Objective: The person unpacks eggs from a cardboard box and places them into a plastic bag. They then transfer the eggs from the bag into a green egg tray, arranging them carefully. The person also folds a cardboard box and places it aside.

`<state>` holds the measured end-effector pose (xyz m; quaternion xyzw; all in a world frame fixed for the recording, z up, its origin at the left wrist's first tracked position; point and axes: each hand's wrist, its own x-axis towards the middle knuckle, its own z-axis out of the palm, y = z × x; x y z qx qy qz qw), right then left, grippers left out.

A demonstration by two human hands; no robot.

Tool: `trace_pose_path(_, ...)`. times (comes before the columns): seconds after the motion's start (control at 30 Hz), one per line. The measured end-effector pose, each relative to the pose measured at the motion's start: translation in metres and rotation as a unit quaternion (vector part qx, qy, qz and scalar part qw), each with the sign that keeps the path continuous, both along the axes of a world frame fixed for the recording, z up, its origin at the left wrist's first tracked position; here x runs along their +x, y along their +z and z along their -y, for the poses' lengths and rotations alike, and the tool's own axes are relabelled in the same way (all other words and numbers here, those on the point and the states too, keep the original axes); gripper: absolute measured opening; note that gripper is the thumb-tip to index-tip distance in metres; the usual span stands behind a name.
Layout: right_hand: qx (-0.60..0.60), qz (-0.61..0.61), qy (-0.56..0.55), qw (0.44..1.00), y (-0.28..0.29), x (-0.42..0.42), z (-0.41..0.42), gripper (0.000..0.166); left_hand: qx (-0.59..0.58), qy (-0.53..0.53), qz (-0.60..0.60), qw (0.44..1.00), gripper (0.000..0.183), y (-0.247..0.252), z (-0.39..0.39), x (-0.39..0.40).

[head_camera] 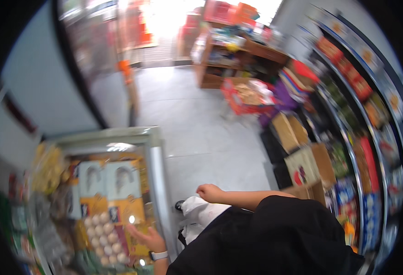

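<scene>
My left hand (147,237), with a white-banded watch at the wrist, is over the right part of a glass-topped display case (159,178). Its fingers are spread and hold nothing. Just left of it, a batch of eggs (104,239) shows in the case. Flat yellow and pale blue packages (110,182) lie beyond the eggs. My right hand (208,193) is in front of my body, above the grey floor and near my white trousers; its fingers are curled, and whether anything is inside cannot be made out.
Stocked shelves (351,137) run along the right side, with opened cardboard boxes (306,168) at their foot. A red crate (248,96) of goods stands ahead, near a cluttered wooden desk (210,68). A pale panel (43,75) is at the left. The far part is blurred.
</scene>
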<state>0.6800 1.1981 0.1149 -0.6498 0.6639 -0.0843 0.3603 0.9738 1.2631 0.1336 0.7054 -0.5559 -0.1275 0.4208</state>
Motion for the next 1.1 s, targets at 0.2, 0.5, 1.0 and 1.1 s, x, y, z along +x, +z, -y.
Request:
trace_pose_path(0.2, 0.032, -0.011, -0.267, 0.963, 0.012, -0.121, -0.156, 0.024, 0.022, -0.073, -0.095, 0.993, 0.066, 0.016, 0.006, -0.023)
trace_pose_path(0.5, -0.048, 0.101, -0.27, 0.956, -0.005, -0.162, -0.246, 0.022, -0.004, -0.161, -0.009, 0.987, 0.071, -0.056, 0.014, -0.006)
trace_pose_path(1.0, -0.099, -0.075, -0.679, 0.723, -0.022, -0.394, -0.507, 0.015, 0.195, -0.474, 0.014, 0.858, 0.068, 0.018, -0.061, -0.351)
trace_pose_path(1.1, -0.116, -0.155, -0.692, 0.695, -0.031, -0.401, -0.535, 0.015, 0.181, -0.533, 0.035, 0.826, 0.067, 0.018, -0.067, -0.404)
